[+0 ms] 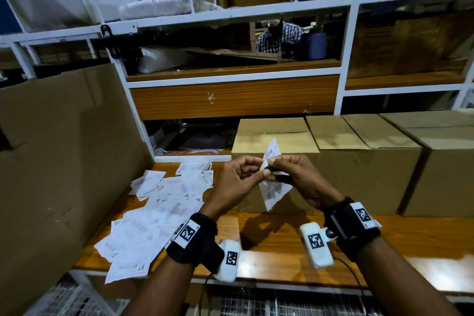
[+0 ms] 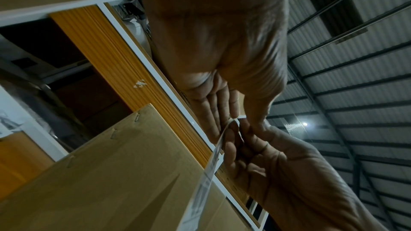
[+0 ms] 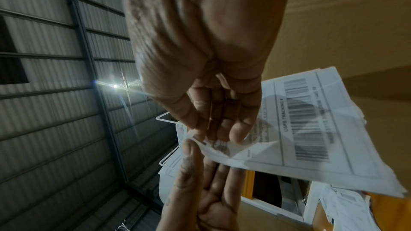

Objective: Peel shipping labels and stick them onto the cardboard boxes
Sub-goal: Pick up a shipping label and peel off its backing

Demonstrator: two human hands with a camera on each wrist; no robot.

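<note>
I hold one white shipping label [image 1: 275, 194] with barcodes upright between both hands, just in front of the nearest cardboard box [image 1: 272, 136]. My left hand [image 1: 260, 170] pinches the label's corner between thumb and fingers. My right hand [image 1: 274, 163] pinches the same edge from the other side. In the left wrist view the label [image 2: 208, 175] shows edge-on, pinched by my left hand [image 2: 239, 118]. In the right wrist view my right hand [image 3: 206, 133] pinches the label [image 3: 311, 129] at its curled corner. I cannot tell whether its backing has separated.
A loose pile of white labels [image 1: 159, 213] lies on the wooden table [image 1: 282, 238] to the left. More closed cardboard boxes [image 1: 364, 151] stand in a row to the right. A big cardboard sheet [image 1: 64, 161] leans at left. White shelving [image 1: 230, 15] rises behind, with a person beyond it.
</note>
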